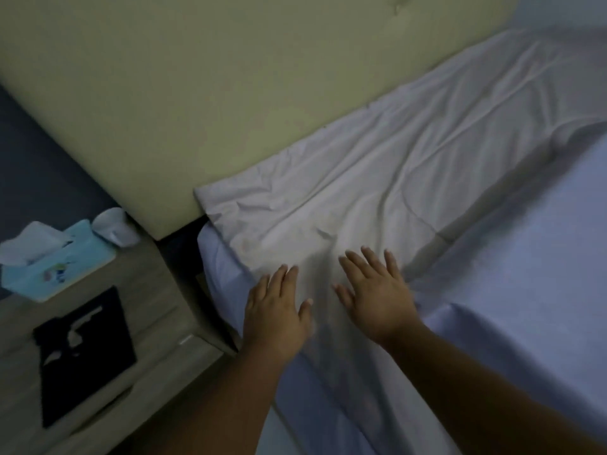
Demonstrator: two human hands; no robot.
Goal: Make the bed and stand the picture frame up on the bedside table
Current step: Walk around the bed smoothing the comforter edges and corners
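A white pillow (377,178) lies flat and creased along the head of the bed, against the pale yellow headboard (203,93). Both palms lie on its near end with straight, spread fingers: my left hand (276,310) at the bed's left edge, my right hand (377,300) just beside it. A pale blue sheet (532,257) covers the mattress to the right. The black picture frame (85,353) lies flat, face down, on the wooden bedside table (157,290) at the left.
On the bedside table, behind the frame, stand a light blue tissue box (56,264) and a white cup (113,226) tipped on its side. A dark gap separates table and mattress. A dark blue wall is at far left.
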